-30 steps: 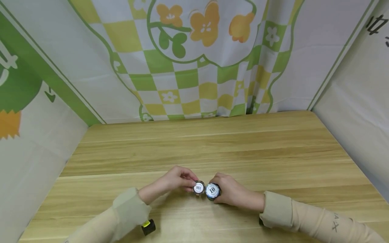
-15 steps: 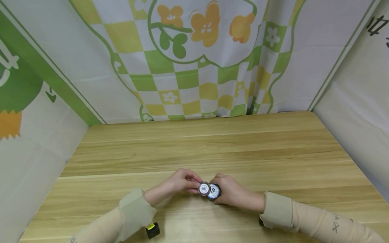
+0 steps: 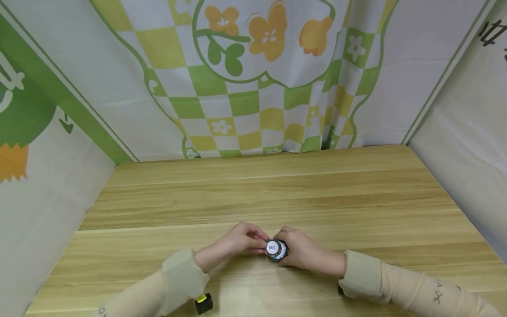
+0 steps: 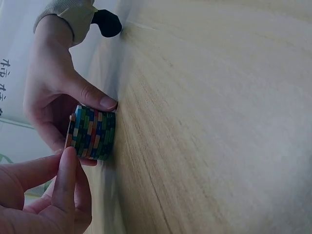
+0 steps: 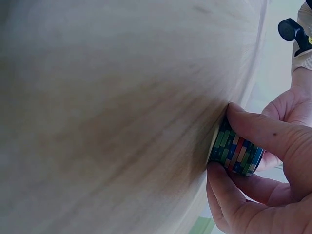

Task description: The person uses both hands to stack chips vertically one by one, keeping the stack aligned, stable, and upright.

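A dark-rimmed poker chip (image 3: pixel 272 248) marked 100 lies over most of the top of a stack of poker chips (image 4: pixel 96 134), slightly off to its left. Thumb and fingers of my left hand (image 3: pixel 242 239) pinch that chip by its left edge. From the other side, my right hand (image 3: pixel 302 249) grips the stack, thumb and fingers curled round it near the tabletop. Seen in the right wrist view, the chip stack (image 5: pixel 236 151) has green, blue, red and pale edges and stands on the table. The hand in front hides part of it.
A wood-grain table (image 3: pixel 253 189) extends beyond both hands to a checkered, flower-printed cloth (image 3: pixel 261 101) at the back. Pale cloth walls flank the table. A small black-and-yellow device (image 3: pixel 203 303) sits under the left sleeve.
My left hand has moved right with the 100 chip, from beside the stack to over its top, covering most of the chip marked 10. The right hand has stayed in place.
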A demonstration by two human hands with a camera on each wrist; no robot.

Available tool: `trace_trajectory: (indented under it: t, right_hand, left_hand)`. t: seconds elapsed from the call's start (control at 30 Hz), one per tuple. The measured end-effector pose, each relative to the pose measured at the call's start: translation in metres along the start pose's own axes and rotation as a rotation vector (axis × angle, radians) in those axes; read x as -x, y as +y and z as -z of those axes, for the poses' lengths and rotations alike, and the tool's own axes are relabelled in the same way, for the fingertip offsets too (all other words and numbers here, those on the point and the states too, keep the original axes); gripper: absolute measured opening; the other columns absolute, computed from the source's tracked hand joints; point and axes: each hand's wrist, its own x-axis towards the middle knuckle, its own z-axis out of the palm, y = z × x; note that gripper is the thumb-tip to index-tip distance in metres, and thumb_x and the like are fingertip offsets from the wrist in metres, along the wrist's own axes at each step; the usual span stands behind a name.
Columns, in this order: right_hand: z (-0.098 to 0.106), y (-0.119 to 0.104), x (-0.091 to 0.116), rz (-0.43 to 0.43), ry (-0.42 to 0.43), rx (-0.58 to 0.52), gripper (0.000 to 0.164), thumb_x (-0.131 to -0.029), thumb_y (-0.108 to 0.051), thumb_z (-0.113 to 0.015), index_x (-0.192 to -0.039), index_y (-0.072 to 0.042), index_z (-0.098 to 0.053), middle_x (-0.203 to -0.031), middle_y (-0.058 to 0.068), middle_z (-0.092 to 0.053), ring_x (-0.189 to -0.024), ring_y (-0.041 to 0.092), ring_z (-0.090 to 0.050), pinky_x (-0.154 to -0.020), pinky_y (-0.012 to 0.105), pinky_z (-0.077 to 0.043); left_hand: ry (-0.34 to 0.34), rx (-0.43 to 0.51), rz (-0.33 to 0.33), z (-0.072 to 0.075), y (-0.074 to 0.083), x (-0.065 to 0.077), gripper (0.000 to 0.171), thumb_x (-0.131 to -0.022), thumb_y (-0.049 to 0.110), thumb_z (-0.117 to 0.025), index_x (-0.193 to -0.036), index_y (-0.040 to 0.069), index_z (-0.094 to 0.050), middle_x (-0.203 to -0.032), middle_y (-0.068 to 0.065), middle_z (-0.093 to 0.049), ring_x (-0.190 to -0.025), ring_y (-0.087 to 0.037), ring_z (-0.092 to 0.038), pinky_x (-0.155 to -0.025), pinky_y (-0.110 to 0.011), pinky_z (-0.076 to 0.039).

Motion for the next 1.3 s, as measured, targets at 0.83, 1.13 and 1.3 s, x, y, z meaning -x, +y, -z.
trace_trajectory:
  t: [0.83,1.13,1.3]
  right_hand:
    - [-0.001,0.001,0.000,0.036,0.028,0.012,0.040,-0.054,-0.004,-0.081,-0.091,-0.001,-0.064,-0.083,0.001,-0.058,-0.077,0.013,-0.056,-0.073,0.025,-0.048]
    - [-0.001,0.002,0.000,0.035,0.021,0.008,0.040,-0.055,-0.004,-0.081,-0.091,-0.002,-0.064,-0.083,0.000,-0.058,-0.077,0.012,-0.056,-0.072,0.025,-0.048]
    - [-0.002,0.003,0.000,0.034,0.021,0.006,0.040,-0.054,-0.004,-0.081,-0.090,-0.002,-0.064,-0.082,0.000,-0.058,-0.076,0.012,-0.055,-0.072,0.025,-0.048]
  left_hand:
    - [0.092,-0.130,-0.032,-0.014,0.006,-0.001,0.017,-0.078,-0.005,-0.064,-0.093,-0.014,-0.060,-0.074,-0.008,-0.062,-0.061,-0.008,-0.058,-0.064,-0.030,-0.054]
    - [0.082,-0.126,-0.047,-0.015,0.006,0.000,0.017,-0.079,-0.005,-0.064,-0.093,-0.014,-0.060,-0.075,-0.008,-0.063,-0.061,-0.008,-0.059,-0.065,-0.031,-0.054]
    - [0.083,-0.131,-0.044,-0.015,0.006,0.000,0.017,-0.079,-0.005,-0.064,-0.093,-0.014,-0.060,-0.076,-0.009,-0.063,-0.061,-0.008,-0.059,-0.065,-0.030,-0.054]
